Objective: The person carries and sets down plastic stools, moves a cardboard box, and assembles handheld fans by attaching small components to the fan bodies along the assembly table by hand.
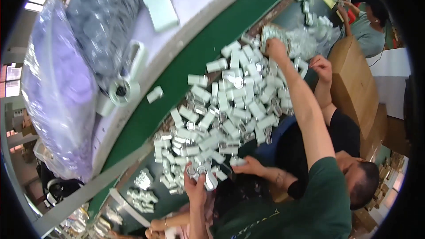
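Note:
A big heap of small white plastic fittings with metal rings lies on a dark work surface beside a green strip. My left hand comes up from the lower edge at the near end of the heap, its fingers closed on a couple of the white fittings. My right arm, in a green sleeve, stretches far across the heap. My right hand rests knuckles up at the heap's far end, against a packet and clear bags of parts. Its fingers are hidden.
A person in a black shirt leans in beside me, one hand on the heap, the other near a cardboard box. Another person works at the far end. A tape roll and a purple bag are on the white bench.

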`<action>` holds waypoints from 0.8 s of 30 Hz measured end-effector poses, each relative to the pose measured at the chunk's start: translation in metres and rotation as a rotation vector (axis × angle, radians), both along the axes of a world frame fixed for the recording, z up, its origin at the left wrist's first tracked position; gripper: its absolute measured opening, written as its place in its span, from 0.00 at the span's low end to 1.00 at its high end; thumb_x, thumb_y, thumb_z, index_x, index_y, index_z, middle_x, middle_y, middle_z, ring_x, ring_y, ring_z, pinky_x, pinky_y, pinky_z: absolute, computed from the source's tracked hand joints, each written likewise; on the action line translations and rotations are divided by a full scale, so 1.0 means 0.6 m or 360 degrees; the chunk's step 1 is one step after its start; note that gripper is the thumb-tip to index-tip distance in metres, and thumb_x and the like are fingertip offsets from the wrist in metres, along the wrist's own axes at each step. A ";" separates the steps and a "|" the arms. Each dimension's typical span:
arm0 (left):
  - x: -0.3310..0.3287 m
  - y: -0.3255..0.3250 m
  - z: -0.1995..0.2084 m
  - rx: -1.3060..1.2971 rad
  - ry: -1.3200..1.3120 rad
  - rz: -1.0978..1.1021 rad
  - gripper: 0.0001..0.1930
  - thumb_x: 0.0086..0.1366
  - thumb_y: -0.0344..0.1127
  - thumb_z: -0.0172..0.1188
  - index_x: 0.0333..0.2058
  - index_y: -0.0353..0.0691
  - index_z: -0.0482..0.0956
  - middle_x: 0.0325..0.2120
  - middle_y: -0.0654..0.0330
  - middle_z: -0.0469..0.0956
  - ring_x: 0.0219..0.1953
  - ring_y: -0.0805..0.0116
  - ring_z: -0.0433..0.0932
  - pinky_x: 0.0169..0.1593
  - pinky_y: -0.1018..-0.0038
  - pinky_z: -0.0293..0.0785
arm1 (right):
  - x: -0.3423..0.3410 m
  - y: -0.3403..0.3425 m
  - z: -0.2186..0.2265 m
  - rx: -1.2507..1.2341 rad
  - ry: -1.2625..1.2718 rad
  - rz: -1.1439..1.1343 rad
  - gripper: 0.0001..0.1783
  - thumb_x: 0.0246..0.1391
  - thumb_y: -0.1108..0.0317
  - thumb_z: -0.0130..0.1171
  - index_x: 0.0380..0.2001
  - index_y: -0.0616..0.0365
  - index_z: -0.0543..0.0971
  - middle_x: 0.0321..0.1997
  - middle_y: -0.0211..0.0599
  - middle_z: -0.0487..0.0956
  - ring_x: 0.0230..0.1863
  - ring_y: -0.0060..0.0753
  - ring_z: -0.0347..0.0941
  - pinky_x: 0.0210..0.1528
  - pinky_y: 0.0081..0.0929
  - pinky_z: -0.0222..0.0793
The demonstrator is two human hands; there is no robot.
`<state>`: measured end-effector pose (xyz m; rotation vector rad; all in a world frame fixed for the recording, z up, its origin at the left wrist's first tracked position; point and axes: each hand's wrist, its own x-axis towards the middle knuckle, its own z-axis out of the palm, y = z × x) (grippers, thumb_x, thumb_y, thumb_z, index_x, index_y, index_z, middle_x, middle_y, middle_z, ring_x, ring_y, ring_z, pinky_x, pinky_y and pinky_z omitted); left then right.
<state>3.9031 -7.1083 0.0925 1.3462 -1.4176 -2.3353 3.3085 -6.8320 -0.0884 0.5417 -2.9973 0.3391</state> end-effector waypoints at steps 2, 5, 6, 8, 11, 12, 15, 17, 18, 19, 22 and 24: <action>-0.022 0.008 0.031 0.0141 0.0018 0.0052 0.35 0.69 0.22 0.60 0.72 0.41 0.57 0.53 0.56 0.75 0.50 0.65 0.78 0.53 0.55 0.85 | 0.000 0.001 -0.003 -0.0077 0.0049 0.0009 0.07 0.49 0.66 0.63 0.31 0.56 0.85 0.32 0.52 0.84 0.36 0.59 0.82 0.41 0.51 0.79; -0.019 0.010 0.034 0.0118 0.0070 0.0068 0.36 0.69 0.23 0.62 0.72 0.42 0.57 0.50 0.56 0.76 0.46 0.63 0.81 0.52 0.54 0.86 | 0.012 -0.016 0.013 -0.0073 -0.0031 -0.0054 0.07 0.50 0.68 0.64 0.33 0.56 0.84 0.37 0.51 0.83 0.41 0.57 0.82 0.44 0.51 0.79; -0.019 0.015 0.040 0.0116 0.0078 0.0074 0.36 0.69 0.23 0.63 0.72 0.42 0.57 0.49 0.56 0.76 0.45 0.62 0.82 0.52 0.54 0.86 | 0.014 -0.015 0.016 -0.0087 -0.0022 -0.0053 0.08 0.50 0.68 0.64 0.34 0.55 0.84 0.38 0.50 0.83 0.40 0.57 0.82 0.45 0.50 0.79; -0.008 0.018 0.032 0.0071 0.0110 0.0094 0.37 0.69 0.26 0.65 0.72 0.42 0.57 0.49 0.56 0.77 0.43 0.60 0.83 0.50 0.56 0.86 | 0.006 -0.009 0.022 -0.0126 -0.0018 -0.0058 0.10 0.48 0.69 0.65 0.36 0.53 0.84 0.38 0.50 0.84 0.41 0.56 0.83 0.46 0.49 0.79; 0.011 0.024 0.025 0.0009 0.0045 0.0111 0.38 0.69 0.30 0.67 0.72 0.41 0.57 0.51 0.54 0.77 0.45 0.59 0.83 0.49 0.58 0.86 | 0.000 -0.010 0.011 -0.0176 -0.0112 -0.0162 0.14 0.46 0.71 0.62 0.39 0.51 0.85 0.39 0.50 0.86 0.44 0.54 0.84 0.48 0.48 0.79; 0.017 0.024 0.029 -0.0019 0.0051 0.0130 0.38 0.69 0.30 0.67 0.72 0.41 0.57 0.52 0.53 0.77 0.45 0.58 0.83 0.49 0.58 0.85 | 0.008 -0.027 0.024 -0.0181 -0.0078 -0.0224 0.14 0.47 0.70 0.62 0.39 0.51 0.86 0.40 0.50 0.86 0.44 0.54 0.84 0.48 0.48 0.79; 0.029 0.030 0.036 0.0020 0.0119 0.0181 0.38 0.69 0.28 0.66 0.72 0.40 0.56 0.51 0.53 0.77 0.45 0.58 0.83 0.50 0.57 0.86 | 0.011 -0.028 0.044 -0.0206 0.0096 -0.0399 0.17 0.48 0.66 0.61 0.42 0.51 0.87 0.41 0.49 0.87 0.44 0.55 0.84 0.49 0.46 0.80; 0.035 0.038 0.039 0.0039 0.0167 0.0201 0.37 0.70 0.24 0.63 0.72 0.40 0.56 0.54 0.54 0.75 0.48 0.61 0.81 0.51 0.55 0.86 | 0.012 -0.002 0.057 -0.0196 0.0040 -0.0374 0.19 0.48 0.64 0.61 0.44 0.50 0.88 0.41 0.51 0.87 0.43 0.57 0.84 0.50 0.47 0.80; 0.039 0.041 0.038 0.0035 0.0215 0.0194 0.36 0.70 0.23 0.62 0.73 0.41 0.56 0.55 0.55 0.74 0.50 0.63 0.80 0.52 0.54 0.86 | 0.018 0.003 0.069 -0.0235 -0.0002 -0.0401 0.18 0.51 0.64 0.63 0.46 0.54 0.88 0.40 0.50 0.88 0.41 0.48 0.86 0.47 0.40 0.81; 0.041 0.045 0.039 0.0033 0.0220 0.0217 0.36 0.70 0.21 0.60 0.73 0.40 0.55 0.57 0.55 0.72 0.52 0.65 0.78 0.55 0.56 0.84 | 0.033 0.004 0.074 -0.0239 0.0013 -0.0394 0.18 0.51 0.64 0.63 0.46 0.54 0.88 0.40 0.50 0.88 0.41 0.48 0.86 0.47 0.40 0.81; 0.038 0.057 0.043 0.0113 0.0215 0.0164 0.37 0.69 0.21 0.61 0.73 0.38 0.55 0.59 0.56 0.72 0.52 0.66 0.77 0.61 0.63 0.77 | 0.148 0.018 0.087 -0.1870 -0.0579 -0.0561 0.17 0.58 0.65 0.68 0.45 0.67 0.86 0.35 0.37 0.87 0.33 0.25 0.83 0.38 0.23 0.78; 0.083 0.046 0.046 -0.0017 0.0224 0.0167 0.38 0.69 0.23 0.63 0.73 0.37 0.56 0.58 0.57 0.72 0.54 0.66 0.77 0.60 0.66 0.75 | 0.343 -0.107 0.156 -0.1895 -0.1004 -0.0491 0.12 0.56 0.67 0.67 0.38 0.65 0.86 0.32 0.34 0.86 0.34 0.24 0.80 0.37 0.23 0.73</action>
